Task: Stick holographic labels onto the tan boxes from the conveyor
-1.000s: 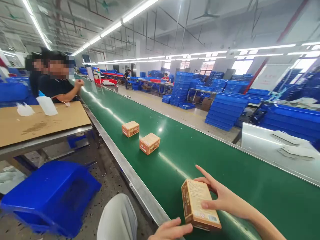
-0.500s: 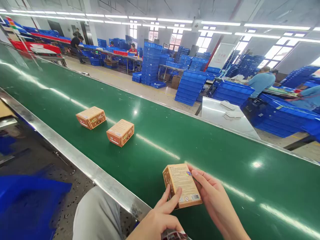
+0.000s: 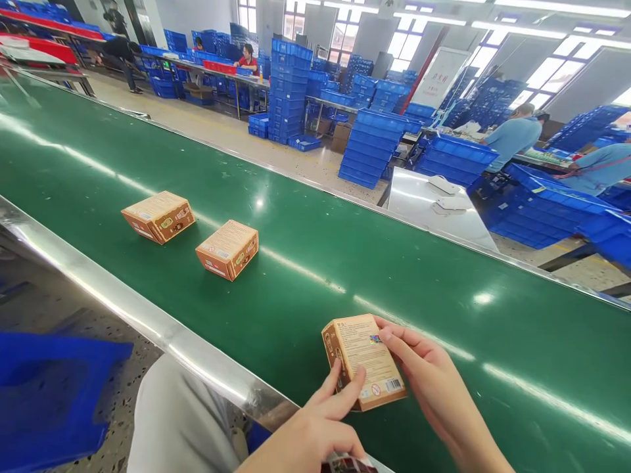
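Note:
A tan and brown cardboard box (image 3: 369,364) sits tilted on the green conveyor belt (image 3: 290,322), its printed face up. My right hand (image 3: 434,374) grips the box's right side, thumb on the top face beside a small shiny holographic sticker (image 3: 375,339). From the left, my left hand (image 3: 320,420) rests two fingers on the box, one along its side and one on top. Its other fingers curl over a dark red and silver patterned sheet (image 3: 348,465), mostly hidden at the bottom edge. Two similar boxes, a nearer one (image 3: 229,249) and a farther one (image 3: 160,217), lie on the belt to the left.
A metal rail (image 3: 197,364) edges the belt on my side, next to my knee (image 3: 172,420). A blue crate (image 3: 49,401) is at lower left. Across the belt stand a metal sheet (image 3: 434,210), stacked blue crates (image 3: 372,148) and several people at tables.
The view has tilted down and shifted slightly. The sticker now lies flat against the box, and my right thumb has drawn back to its edge. Both hands stay on the box.

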